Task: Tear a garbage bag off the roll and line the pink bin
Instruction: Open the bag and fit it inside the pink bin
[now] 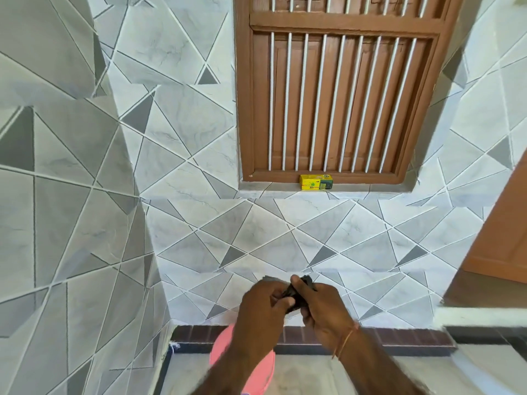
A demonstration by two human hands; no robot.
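Both hands meet low in the middle of the head view. My left hand (261,306) and my right hand (325,309) are closed together on a small black bunch of garbage bag (296,293), held in front of the tiled wall. The bag is mostly hidden between my fingers. The pink bin (222,349) stands on the floor below my left forearm, which covers much of it. A yellow garbage bag box (316,182) rests on the window sill above.
A brown wooden window with white bars (339,89) sits in the grey tiled wall. A tiled column juts out on the left (71,195). A brown door edge (502,232) stands at the right. A dark brick skirting (399,337) runs along the floor.
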